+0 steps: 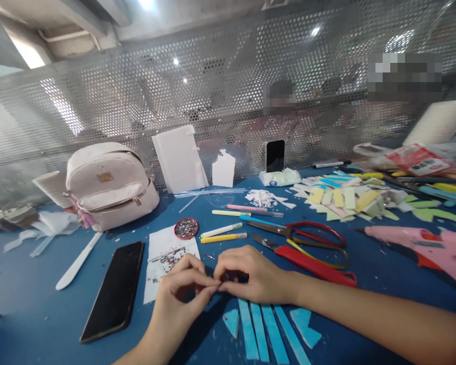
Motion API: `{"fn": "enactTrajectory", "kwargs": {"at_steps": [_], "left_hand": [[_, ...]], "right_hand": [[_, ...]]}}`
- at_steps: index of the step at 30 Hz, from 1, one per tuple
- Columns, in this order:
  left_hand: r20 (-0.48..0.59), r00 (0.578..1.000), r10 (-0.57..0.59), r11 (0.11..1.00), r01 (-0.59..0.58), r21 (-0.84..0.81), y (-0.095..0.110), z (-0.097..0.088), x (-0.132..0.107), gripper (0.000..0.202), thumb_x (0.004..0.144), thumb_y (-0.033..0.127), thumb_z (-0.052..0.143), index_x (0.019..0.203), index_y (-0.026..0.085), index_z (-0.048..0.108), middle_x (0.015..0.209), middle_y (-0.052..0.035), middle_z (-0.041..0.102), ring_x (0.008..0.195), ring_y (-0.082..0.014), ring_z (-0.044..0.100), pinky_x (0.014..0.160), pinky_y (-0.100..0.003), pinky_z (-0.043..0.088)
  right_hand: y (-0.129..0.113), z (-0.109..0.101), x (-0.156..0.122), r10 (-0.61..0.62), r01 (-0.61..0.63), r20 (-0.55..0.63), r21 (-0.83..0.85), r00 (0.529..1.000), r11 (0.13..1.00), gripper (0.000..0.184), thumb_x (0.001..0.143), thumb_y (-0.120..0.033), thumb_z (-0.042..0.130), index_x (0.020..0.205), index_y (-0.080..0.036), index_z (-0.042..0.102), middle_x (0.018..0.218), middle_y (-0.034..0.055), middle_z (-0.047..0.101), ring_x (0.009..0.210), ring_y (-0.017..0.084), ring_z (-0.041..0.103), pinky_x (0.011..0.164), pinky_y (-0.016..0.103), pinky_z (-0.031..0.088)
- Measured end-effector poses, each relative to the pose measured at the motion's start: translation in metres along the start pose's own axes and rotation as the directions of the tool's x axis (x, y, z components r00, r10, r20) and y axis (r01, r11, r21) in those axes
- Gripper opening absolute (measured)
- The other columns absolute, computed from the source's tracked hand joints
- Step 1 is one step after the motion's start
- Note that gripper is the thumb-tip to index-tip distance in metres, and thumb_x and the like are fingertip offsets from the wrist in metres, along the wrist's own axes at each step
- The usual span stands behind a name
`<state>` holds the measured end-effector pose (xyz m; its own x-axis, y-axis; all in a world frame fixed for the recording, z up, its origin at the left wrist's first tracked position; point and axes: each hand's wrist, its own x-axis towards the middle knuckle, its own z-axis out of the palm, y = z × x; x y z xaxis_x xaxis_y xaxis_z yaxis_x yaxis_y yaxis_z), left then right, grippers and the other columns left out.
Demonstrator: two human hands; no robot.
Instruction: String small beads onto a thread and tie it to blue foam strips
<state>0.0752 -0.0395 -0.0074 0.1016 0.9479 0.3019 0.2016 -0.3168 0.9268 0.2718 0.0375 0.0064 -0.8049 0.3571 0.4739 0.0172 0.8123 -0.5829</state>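
Observation:
My left hand and my right hand meet fingertip to fingertip low over the blue table. Both are closed in a pinch on something too small to make out. Just left of them lies a white paper sheet sprinkled with glitter bits, and behind it a round red dish of glitter. Light blue foam strips lie right below my hands.
A black phone lies at the left, beside a white plastic knife and a pale backpack. Scissors, a red cutter, coloured sticks, foam scraps and a pink glue gun fill the right. Behind the perforated screen sits another person.

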Motion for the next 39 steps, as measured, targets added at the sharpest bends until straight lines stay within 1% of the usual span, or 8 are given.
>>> {"fn": "enactTrajectory", "kwargs": {"at_steps": [5,13,15,21,25,27,32,39], "left_hand": [[-0.057,0.997,0.051,0.999,-0.05,0.015,0.0037,0.0015,-0.0021,0.013,0.081,0.016,0.07,0.078,0.025,0.079,0.079,-0.0021,0.053,0.075,-0.0163,0.054,0.065,-0.025,0.044],[-0.002,0.995,0.102,0.992,-0.102,0.076,0.0043,-0.0016,-0.0024,0.015,0.082,0.013,0.067,0.079,0.023,0.077,0.079,-0.0017,0.053,0.074,-0.0149,0.055,0.064,-0.024,0.045],[0.008,0.995,0.099,0.992,-0.1,0.08,0.0032,-0.0023,-0.0034,0.015,0.082,0.013,0.067,0.08,0.023,0.077,0.08,-0.0017,0.053,0.075,-0.0149,0.056,0.064,-0.024,0.046],[-0.075,0.996,0.057,0.998,-0.057,0.01,-0.0019,-0.0001,-0.004,0.01,0.081,0.016,0.069,0.079,0.022,0.075,0.082,-0.0018,0.052,0.073,-0.0142,0.055,0.063,-0.024,0.046],[-0.094,0.995,0.042,0.999,-0.042,0.003,-0.0013,0.0002,-0.0018,0.008,0.081,0.016,0.069,0.076,0.02,0.074,0.083,-0.0023,0.052,0.073,-0.0146,0.055,0.061,-0.024,0.046],[-0.072,0.996,0.045,0.999,-0.043,0.024,-0.0008,-0.0006,-0.001,0.009,0.081,0.015,0.068,0.076,0.021,0.073,0.083,-0.0022,0.053,0.072,-0.0145,0.055,0.061,-0.024,0.047],[0.067,0.995,0.07,0.987,-0.079,0.141,0.0008,-0.0017,-0.0015,0.012,0.082,0.011,0.065,0.078,0.021,0.072,0.082,-0.0028,0.057,0.076,-0.0164,0.058,0.064,-0.025,0.049],[0.126,0.991,0.048,0.985,-0.068,0.158,0.0054,-0.002,-0.0001,0.013,0.083,0.012,0.067,0.076,0.021,0.073,0.084,-0.0034,0.061,0.08,-0.0174,0.062,0.07,-0.027,0.05]], "right_hand": [[-0.0005,-0.0011,0.0013,-0.009,0.019,-0.083,0.118,0.996,0.993,0.013,0.092,-0.023,0.059,0.084,-0.015,0.065,0.074,0.0004,0.06,0.061,0.01,0.049,0.058,0.021,0.038],[0.0029,-0.0003,0.0007,0.03,-0.017,-0.077,0.164,0.997,0.986,0.013,0.091,-0.024,0.062,0.085,-0.016,0.07,0.072,0.0007,0.06,0.062,0.011,0.05,0.057,0.021,0.037],[0.0033,-0.0005,0.0006,0.042,-0.029,-0.075,0.171,0.996,0.985,0.011,0.089,-0.022,0.064,0.086,-0.015,0.071,0.073,0.0007,0.06,0.062,0.011,0.05,0.058,0.021,0.038],[-0.0017,-0.0015,0.0015,0.084,-0.067,-0.101,0.164,0.991,0.984,0.007,0.086,-0.017,0.065,0.086,-0.014,0.071,0.071,-0.0004,0.06,0.059,0.009,0.05,0.053,0.019,0.036],[-0.0018,-0.0002,0.0015,0.088,-0.073,-0.098,0.151,0.991,0.986,0.007,0.085,-0.019,0.067,0.085,-0.014,0.071,0.07,-0.0006,0.06,0.057,0.008,0.05,0.052,0.018,0.037],[-0.0008,0.0003,0.0013,0.085,-0.071,-0.092,0.148,0.992,0.987,0.007,0.085,-0.02,0.067,0.086,-0.014,0.07,0.07,-0.0007,0.06,0.057,0.008,0.05,0.052,0.018,0.037],[0.0002,0.0007,0.0003,0.086,-0.077,-0.06,0.14,0.994,0.987,0.006,0.082,-0.014,0.061,0.084,-0.016,0.067,0.069,-0.0024,0.058,0.056,0.008,0.049,0.052,0.017,0.037],[-0.001,0.0028,-0.0013,0.071,-0.071,0.004,0.081,0.997,0.994,0.01,0.078,-0.01,0.056,0.085,-0.017,0.061,0.068,-0.004,0.055,0.055,0.007,0.048,0.054,0.017,0.037]]}}
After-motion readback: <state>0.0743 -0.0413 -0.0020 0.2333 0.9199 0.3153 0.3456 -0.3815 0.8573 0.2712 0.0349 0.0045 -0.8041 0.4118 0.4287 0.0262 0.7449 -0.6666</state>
